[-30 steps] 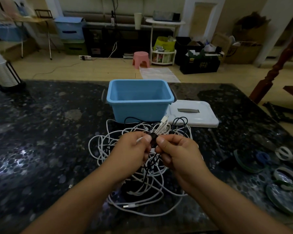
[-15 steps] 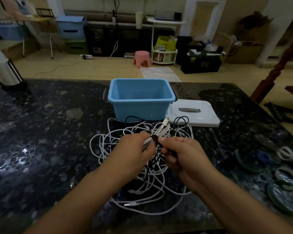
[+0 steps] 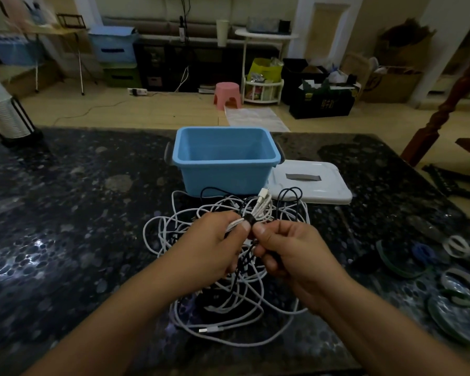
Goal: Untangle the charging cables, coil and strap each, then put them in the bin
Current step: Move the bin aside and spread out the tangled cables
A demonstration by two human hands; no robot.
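A tangle of white and black charging cables (image 3: 228, 289) lies on the dark speckled table, in front of an empty blue bin (image 3: 224, 169). My left hand (image 3: 209, 245) grips a bunch of white cable with a black strap (image 3: 248, 220) wrapped round it. My right hand (image 3: 291, 251) pinches the strap from the right, thumb against it, and black cable hangs down from under its fingers. One white connector (image 3: 263, 191) sticks up above the bunch. A silver USB plug (image 3: 209, 329) lies at the near edge of the tangle.
The bin's white lid (image 3: 310, 185) lies flat to its right. Several tape rolls and rings (image 3: 456, 289) sit at the table's right side. A black-framed stand (image 3: 8, 118) holding a white object is at the far left corner. The floor beyond holds a pink stool and boxes.
My hands have stayed close together over the tangle. The strapped bunch has turned slightly, and my right thumb and fingers have re-gripped the black strap.
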